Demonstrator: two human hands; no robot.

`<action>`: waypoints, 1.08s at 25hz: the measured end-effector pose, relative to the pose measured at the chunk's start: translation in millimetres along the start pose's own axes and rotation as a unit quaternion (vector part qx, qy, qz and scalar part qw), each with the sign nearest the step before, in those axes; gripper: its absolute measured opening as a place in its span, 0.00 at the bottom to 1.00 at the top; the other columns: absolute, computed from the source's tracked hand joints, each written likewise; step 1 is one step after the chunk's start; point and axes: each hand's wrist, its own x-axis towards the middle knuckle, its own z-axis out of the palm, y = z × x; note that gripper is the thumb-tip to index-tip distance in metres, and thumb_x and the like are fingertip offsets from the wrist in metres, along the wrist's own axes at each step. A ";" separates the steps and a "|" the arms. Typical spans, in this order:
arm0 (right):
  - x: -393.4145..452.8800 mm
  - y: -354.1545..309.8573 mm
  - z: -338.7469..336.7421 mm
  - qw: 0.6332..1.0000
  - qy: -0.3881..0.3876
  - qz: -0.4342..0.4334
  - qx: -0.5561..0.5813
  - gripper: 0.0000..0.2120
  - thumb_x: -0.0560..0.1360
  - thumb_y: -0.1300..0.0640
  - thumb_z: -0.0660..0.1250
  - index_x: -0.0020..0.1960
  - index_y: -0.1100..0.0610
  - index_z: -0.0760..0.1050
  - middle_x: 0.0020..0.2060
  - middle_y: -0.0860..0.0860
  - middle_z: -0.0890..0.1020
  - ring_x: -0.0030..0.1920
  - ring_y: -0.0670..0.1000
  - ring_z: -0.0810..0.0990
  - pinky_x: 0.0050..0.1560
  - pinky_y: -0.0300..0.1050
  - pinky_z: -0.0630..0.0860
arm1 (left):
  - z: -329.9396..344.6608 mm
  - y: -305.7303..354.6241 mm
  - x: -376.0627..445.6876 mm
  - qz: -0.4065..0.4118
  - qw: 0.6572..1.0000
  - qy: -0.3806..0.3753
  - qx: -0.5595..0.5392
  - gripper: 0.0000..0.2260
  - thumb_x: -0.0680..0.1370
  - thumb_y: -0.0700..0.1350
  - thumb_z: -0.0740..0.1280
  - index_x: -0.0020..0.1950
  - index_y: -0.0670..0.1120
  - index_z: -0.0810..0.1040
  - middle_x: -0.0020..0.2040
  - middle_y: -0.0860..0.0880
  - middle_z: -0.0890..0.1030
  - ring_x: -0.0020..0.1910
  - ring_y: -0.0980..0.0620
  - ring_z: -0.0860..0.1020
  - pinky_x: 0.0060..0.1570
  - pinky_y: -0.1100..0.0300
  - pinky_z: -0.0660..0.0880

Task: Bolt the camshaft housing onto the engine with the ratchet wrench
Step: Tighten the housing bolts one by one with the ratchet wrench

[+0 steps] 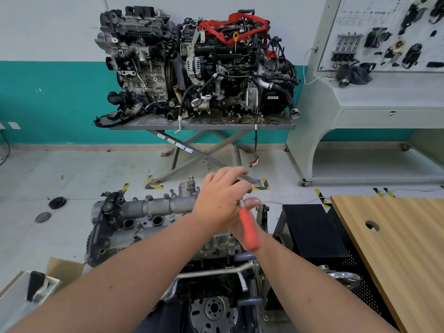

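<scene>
Orange wrench handle (249, 230); red strap (234, 26); teal wall band (48, 99).

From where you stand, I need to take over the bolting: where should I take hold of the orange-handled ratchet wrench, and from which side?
Grip the orange-handled ratchet wrench on its long orange handle, low down near the free end. That end tilts toward the person, so come from the near right. The steel upper end is covered by the left hand, with the right hand behind the handle, above the grey camshaft housing.

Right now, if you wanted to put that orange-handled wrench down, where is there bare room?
The wooden tabletop to the right looks bare around its round hole. The black box beside the engine has a bare top. The engine under both hands is crowded.
</scene>
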 end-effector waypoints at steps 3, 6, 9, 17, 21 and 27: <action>4.8 -3.3 8.2 0.999 -0.019 -0.029 0.018 0.13 0.84 0.61 0.53 0.54 0.63 0.76 0.45 0.61 0.78 0.45 0.50 0.75 0.49 0.46 0.73 | 5.6 11.0 -13.4 -0.217 0.914 0.019 -0.343 0.16 0.82 0.56 0.56 0.59 0.53 0.80 0.58 0.56 0.82 0.59 0.58 0.78 0.58 0.64 0.73; 5.1 -2.2 7.9 0.998 0.012 -0.043 -0.033 0.10 0.81 0.60 0.57 0.44 0.58 0.75 0.37 0.54 0.76 0.39 0.53 0.73 0.42 0.48 0.68 | 12.7 29.7 -1.9 -0.442 0.696 0.112 -0.554 0.14 0.82 0.54 0.58 0.51 0.52 0.83 0.40 0.46 0.84 0.43 0.51 0.84 0.47 0.59 0.80; 3.0 -0.1 7.2 0.998 0.011 -0.028 -0.060 0.10 0.78 0.62 0.58 0.40 0.60 0.72 0.32 0.57 0.70 0.34 0.53 0.67 0.38 0.48 0.60 | 11.1 23.2 11.1 -0.544 0.568 0.124 -0.605 0.13 0.82 0.54 0.62 0.47 0.48 0.80 0.37 0.44 0.83 0.37 0.49 0.83 0.38 0.57 0.78; 3.6 -5.7 7.1 0.996 -0.021 0.025 -0.086 0.21 0.82 0.53 0.57 0.32 0.56 0.60 0.25 0.51 0.62 0.29 0.49 0.59 0.33 0.44 0.61 | -12.8 -0.1 48.9 -0.576 0.670 -0.103 -0.457 0.12 0.82 0.52 0.61 0.49 0.43 0.72 0.31 0.47 0.81 0.28 0.50 0.81 0.28 0.62 0.72; 2.9 -2.6 5.0 0.993 -0.035 0.000 -0.110 0.25 0.83 0.47 0.58 0.30 0.55 0.60 0.24 0.51 0.61 0.29 0.51 0.60 0.43 0.47 0.64 | -28.0 -6.7 68.1 -0.396 0.860 -0.286 -0.147 0.16 0.84 0.51 0.58 0.46 0.41 0.75 0.37 0.46 0.81 0.32 0.48 0.76 0.33 0.56 0.69; 14.7 -3.5 6.7 0.992 -0.031 0.035 -0.116 0.15 0.80 0.64 0.51 0.35 0.54 0.59 0.21 0.45 0.63 0.22 0.44 0.61 0.30 0.42 0.66 | -22.8 13.0 56.2 -0.050 0.940 -0.313 0.127 0.12 0.83 0.55 0.57 0.45 0.50 0.72 0.43 0.53 0.73 0.43 0.51 0.74 0.42 0.55 0.68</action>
